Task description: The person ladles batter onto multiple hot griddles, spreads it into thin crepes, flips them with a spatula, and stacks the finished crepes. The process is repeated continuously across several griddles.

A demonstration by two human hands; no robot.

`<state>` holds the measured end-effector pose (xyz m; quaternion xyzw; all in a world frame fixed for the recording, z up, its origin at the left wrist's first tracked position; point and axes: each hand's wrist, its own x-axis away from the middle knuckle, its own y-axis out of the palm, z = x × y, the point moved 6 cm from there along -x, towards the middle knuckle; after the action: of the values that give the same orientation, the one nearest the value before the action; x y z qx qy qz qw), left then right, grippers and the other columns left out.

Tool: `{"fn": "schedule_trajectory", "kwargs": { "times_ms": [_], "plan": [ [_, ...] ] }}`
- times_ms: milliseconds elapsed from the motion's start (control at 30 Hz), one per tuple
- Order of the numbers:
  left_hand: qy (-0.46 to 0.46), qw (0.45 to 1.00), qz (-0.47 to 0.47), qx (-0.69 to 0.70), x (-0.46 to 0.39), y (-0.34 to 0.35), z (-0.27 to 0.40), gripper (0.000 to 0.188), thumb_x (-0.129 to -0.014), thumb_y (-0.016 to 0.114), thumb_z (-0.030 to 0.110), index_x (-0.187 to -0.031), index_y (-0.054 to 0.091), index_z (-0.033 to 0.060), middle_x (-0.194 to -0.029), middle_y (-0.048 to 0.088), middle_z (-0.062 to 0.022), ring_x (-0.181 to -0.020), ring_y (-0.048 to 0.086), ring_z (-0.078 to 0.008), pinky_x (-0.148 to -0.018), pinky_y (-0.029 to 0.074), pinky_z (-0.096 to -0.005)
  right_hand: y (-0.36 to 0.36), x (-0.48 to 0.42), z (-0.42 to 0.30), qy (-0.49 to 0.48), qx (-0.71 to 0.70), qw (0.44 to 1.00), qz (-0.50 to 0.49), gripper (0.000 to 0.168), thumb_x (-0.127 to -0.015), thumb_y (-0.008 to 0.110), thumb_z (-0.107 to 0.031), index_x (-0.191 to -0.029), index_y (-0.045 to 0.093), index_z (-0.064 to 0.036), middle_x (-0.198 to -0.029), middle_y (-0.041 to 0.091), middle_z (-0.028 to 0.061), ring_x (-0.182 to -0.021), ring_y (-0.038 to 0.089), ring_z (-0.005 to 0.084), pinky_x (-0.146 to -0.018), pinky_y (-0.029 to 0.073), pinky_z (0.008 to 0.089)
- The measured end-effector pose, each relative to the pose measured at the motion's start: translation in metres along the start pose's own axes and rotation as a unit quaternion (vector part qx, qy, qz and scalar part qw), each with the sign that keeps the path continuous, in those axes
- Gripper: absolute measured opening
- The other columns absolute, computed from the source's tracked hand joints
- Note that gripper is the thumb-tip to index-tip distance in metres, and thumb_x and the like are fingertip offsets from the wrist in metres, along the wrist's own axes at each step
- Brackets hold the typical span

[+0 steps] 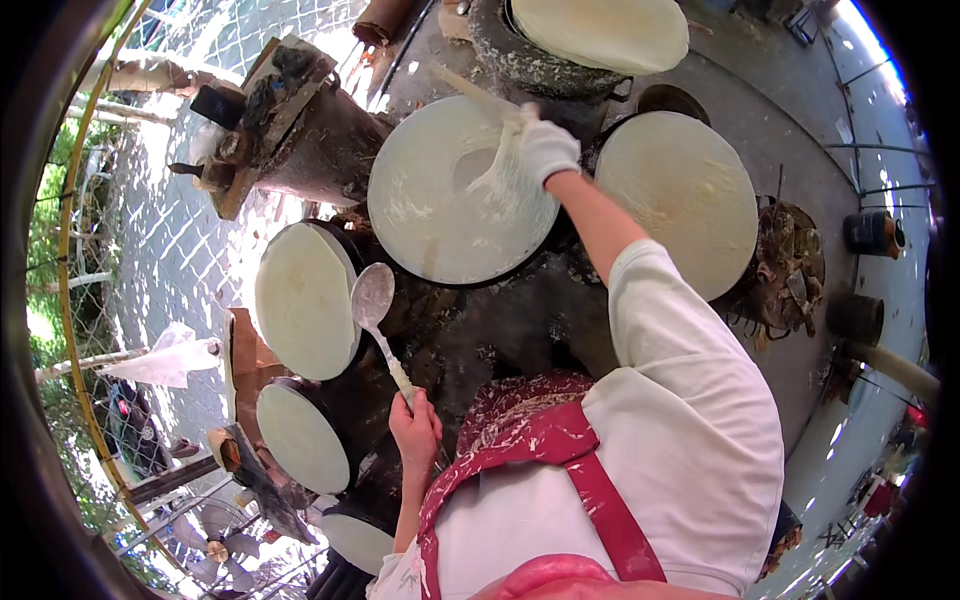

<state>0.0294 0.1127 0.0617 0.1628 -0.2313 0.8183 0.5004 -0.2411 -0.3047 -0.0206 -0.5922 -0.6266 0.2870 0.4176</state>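
Note:
My left hand (415,429) is closed around the handle of a large metal ladle (373,296), whose bowl is coated with pale batter. In a white glove, my right hand (546,146) holds a pale stick-like tool (469,84) over a large round griddle (420,202). Wet batter covers much of that griddle in streaks, with a greyish bare patch near its middle. To the right lies another round griddle (675,199) covered by a thin pale sheet. Further pale sheets lie on round griddles at the left (304,300) and below it (302,437). My fingers partly hide the tool's grip.
A batter-spattered round vessel (551,71) with a pale sheet on top (604,30) stands beyond the griddles. A cluttered stand (300,135) is at upper left, beside wire fencing. A container of wood pieces (791,270) stands right; a fan (217,551) is lower left.

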Motion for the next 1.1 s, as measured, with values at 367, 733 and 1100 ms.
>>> {"fn": "schedule_trajectory", "kwargs": {
  "times_ms": [367, 733, 1100],
  "plan": [
    [0.033, 0.999, -0.042, -0.003, -0.021, 0.030, 0.031, 0.016, -0.103, 0.051, 0.017, -0.097, 0.053, 0.0018, -0.065, 0.048, -0.0005, -0.040, 0.042, -0.0068, -0.035, 0.031, -0.0236, 0.066, 0.233, 0.119, 0.220, -0.590, 0.770, -0.103, 0.046, -0.094, 0.070, -0.021, -0.136, 0.058, -0.006, -0.099, 0.068, 0.0008, -0.075, 0.060, 0.0046, -0.064, 0.048, 0.0203],
    [0.029, 0.999, -0.032, 0.033, -0.023, 0.024, 0.026, 0.021, -0.105, 0.050, 0.019, -0.098, 0.053, 0.0005, -0.061, 0.046, -0.0004, -0.039, 0.039, -0.0080, -0.036, 0.030, -0.0243, 0.045, 0.236, 0.120, 0.217, -0.558, 0.757, -0.260, 0.045, -0.095, 0.070, -0.028, -0.133, 0.059, -0.007, -0.081, 0.058, -0.0072, -0.059, 0.049, 0.0021, -0.052, 0.040, 0.0174],
    [0.053, 0.973, -0.217, 0.055, -0.217, 0.088, 0.097, 0.023, -0.101, 0.054, 0.022, -0.094, 0.055, -0.0005, -0.065, 0.046, -0.0001, -0.046, 0.042, -0.0095, -0.042, 0.032, -0.0260, 0.057, 0.231, 0.098, 0.115, -0.470, 0.853, -0.195, 0.043, -0.095, 0.067, -0.026, -0.133, 0.063, -0.005, -0.078, 0.057, -0.0075, -0.064, 0.047, 0.0023, -0.060, 0.041, 0.0207]
  ]
}}
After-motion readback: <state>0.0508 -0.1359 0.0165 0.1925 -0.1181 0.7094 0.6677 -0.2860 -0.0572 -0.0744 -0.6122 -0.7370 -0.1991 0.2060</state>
